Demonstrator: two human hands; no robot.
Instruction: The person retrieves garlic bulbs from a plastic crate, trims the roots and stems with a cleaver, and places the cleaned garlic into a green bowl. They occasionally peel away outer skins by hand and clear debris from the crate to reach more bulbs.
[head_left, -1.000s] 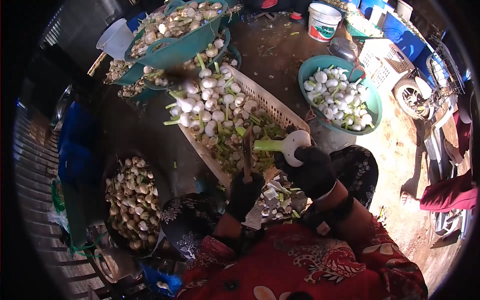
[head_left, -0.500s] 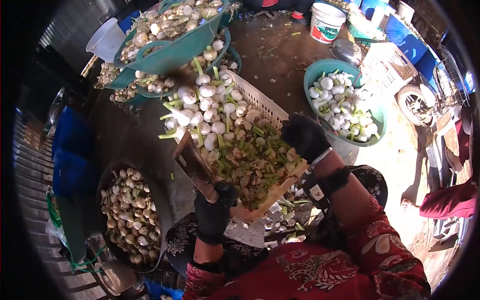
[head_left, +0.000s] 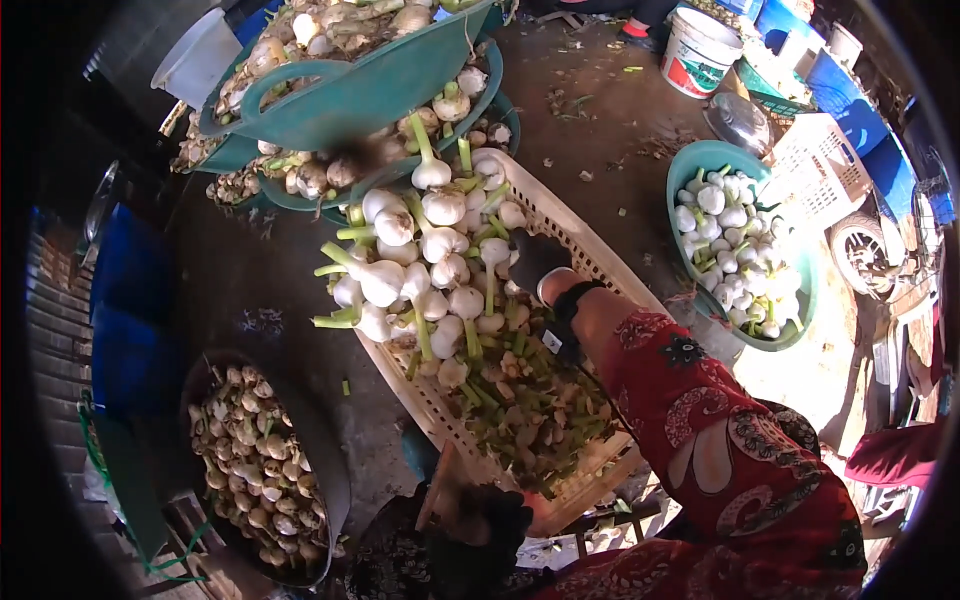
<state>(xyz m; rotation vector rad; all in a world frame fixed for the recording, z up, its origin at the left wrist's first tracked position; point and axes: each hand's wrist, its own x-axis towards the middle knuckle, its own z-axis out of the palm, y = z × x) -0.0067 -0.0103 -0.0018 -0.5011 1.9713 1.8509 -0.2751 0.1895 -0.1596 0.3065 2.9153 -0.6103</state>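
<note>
A cream plastic crate point(head_left: 610, 268) stands before me. White garlic bulbs point(head_left: 382, 283) with short green stems are heaped at its far end. Cut green stems and dry skins point(head_left: 535, 420) cover the near end. My right hand point(head_left: 535, 264), in a black glove, reaches in against the bulbs by the crate's right wall; its fingers are hidden. Low at the crate's near left corner, my left hand point(head_left: 485, 515), also black-gloved and in shadow, is closed around a flat brown blade-like tool point(head_left: 437, 488), tilted upward.
Stacked green tubs point(head_left: 390, 85) of untrimmed garlic rise at the far left. A round dark tub point(head_left: 335, 500) of brownish bulbs sits at left. On the right are a green tub point(head_left: 800, 335) of white garlic, a white crate point(head_left: 818, 160) and a metal bowl point(head_left: 738, 122). Beyond stands a white bucket point(head_left: 700, 50).
My right hand has moved from the crate's near right corner leftward and forward to the bulbs. My left hand has dropped lower with the tool, away from the crate's middle. The view has shifted.
</note>
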